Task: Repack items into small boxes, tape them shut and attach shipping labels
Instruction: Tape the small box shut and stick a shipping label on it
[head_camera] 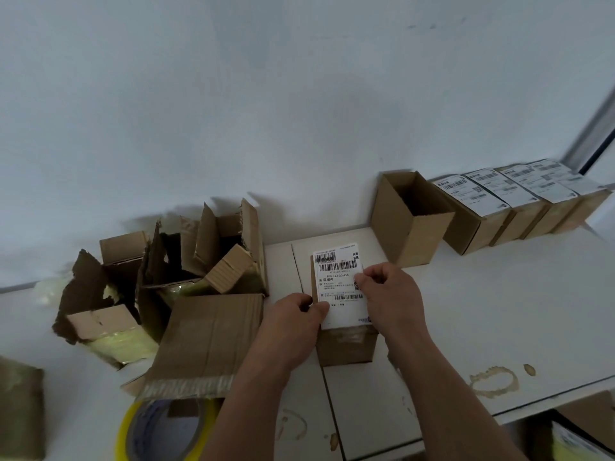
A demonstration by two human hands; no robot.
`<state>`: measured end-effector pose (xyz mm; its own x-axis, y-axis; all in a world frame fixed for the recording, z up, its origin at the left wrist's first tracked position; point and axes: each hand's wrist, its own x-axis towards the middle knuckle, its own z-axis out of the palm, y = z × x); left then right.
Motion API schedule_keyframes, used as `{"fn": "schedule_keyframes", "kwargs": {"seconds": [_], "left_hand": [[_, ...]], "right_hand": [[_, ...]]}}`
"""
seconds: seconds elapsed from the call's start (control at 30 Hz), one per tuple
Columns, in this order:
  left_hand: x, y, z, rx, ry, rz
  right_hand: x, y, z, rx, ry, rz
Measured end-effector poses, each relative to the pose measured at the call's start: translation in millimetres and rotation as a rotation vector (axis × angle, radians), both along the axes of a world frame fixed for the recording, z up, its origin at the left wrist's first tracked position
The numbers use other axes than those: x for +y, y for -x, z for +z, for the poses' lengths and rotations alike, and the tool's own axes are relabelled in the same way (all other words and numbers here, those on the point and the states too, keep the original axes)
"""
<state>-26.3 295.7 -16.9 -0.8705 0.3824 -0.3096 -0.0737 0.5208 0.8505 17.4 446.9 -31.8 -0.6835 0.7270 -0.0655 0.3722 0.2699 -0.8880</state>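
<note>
A small taped cardboard box (346,347) stands on the white table (499,311) in front of me. A white shipping label (339,281) with barcodes lies over its top. My left hand (293,324) pinches the label's lower left edge with thumb and curled fingers. My right hand (389,297) pinches the label's right edge. Whether the label is stuck down flat I cannot tell.
An open empty box (411,217) stands behind; a row of several labelled boxes (506,204) runs to the far right. Torn open cartons (186,261) and a flat cardboard piece (206,337) crowd the left. A yellow tape roll (159,430) sits at the near edge.
</note>
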Motion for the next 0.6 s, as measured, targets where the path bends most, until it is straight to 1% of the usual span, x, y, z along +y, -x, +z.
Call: {"fn": "schedule_keyframes", "kwargs": {"seconds": [0.13,0.33,0.47,0.53,0.6], "left_hand": [[-2,-1,-1,0.035,0.046,-0.026],[1,-1,-1,0.032,0.046,-0.041],[3,-4,0,0.035,0.039,-0.039],[5,-5,0,0.035,0.030,-0.038],[6,-7,1,0.036,0.034,-0.039]], "right_hand": [[2,0,1,-0.005,0.017,-0.014],[7,0,0,-0.070,-0.032,0.013],[11,0,4,-0.116,-0.015,0.056],[14,7,8,-0.167,-0.072,0.084],[16,20,16,-0.236,-0.175,0.128]]}}
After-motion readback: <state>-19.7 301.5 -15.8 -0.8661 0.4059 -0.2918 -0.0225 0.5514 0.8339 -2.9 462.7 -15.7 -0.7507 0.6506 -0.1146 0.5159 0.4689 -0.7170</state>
